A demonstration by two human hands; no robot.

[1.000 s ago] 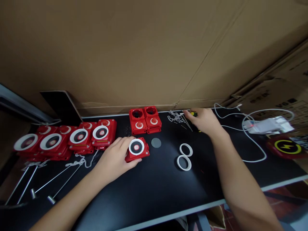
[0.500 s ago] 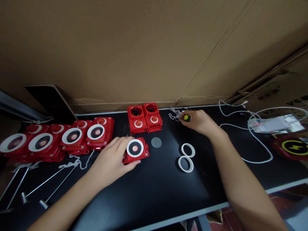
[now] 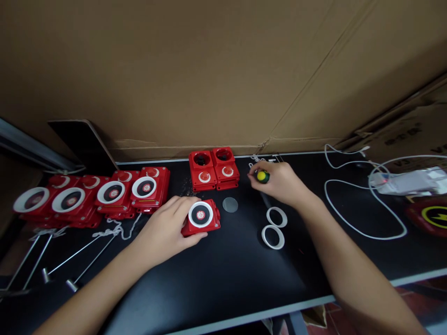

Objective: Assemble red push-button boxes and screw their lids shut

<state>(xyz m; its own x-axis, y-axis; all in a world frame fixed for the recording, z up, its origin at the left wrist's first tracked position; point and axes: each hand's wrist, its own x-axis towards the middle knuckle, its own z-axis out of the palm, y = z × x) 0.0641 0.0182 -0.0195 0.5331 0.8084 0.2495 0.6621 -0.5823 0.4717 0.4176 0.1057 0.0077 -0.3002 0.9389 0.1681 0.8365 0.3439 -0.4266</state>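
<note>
Ring side up: box (image 3: 201,215) in the left hand (image 3: 165,228), screwdriver (image 3: 262,177) in the right hand (image 3: 279,184)

From here I see the box lying around the middle of the bench (image 3: 216,284), its white-rimmed face turned upward. Its long axis seems to run roughly left to right, though the left end is hidden under the hand. The left hand is clasped about that end, fingers over the far side, thumb along the near edge. A clear disc (image 3: 230,204) lies just right of the box.

Farther right, over the bench, the right hand pinches the screwdriver. The butt of its yellow-and-green handle points back at the person; the shaft is out of sight, so I can't tell exactly where the tip points. Two white rings (image 3: 283,222) lie on the near side of the right hand.
</note>
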